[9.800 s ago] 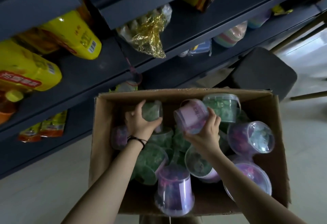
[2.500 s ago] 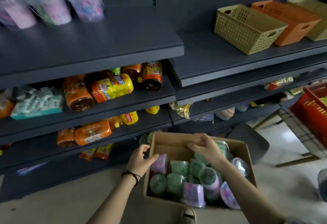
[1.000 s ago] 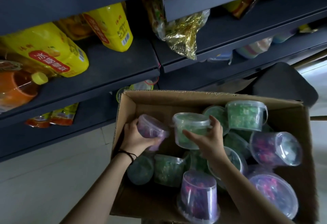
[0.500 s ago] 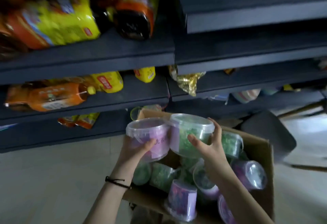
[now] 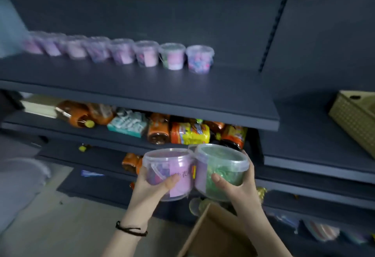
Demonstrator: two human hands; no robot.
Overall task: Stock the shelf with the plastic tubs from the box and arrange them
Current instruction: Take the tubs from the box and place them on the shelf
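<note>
Shelf (image 5: 142, 86) now faces both raised tubs (image 5: 170, 173), box (image 5: 213, 236) below.

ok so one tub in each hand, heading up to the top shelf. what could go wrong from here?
1. The purple tub and green tub touch at their rims; each is in a one-handed grip, left hand and right hand, so a knock could loosen one.
2. The row of tubs ends at the last tub; a careless placement could bump it.

Shop: dark retail shelving (image 5: 182, 102), packaged goods (image 5: 189, 134), tub row (image 5: 121, 53).
</note>
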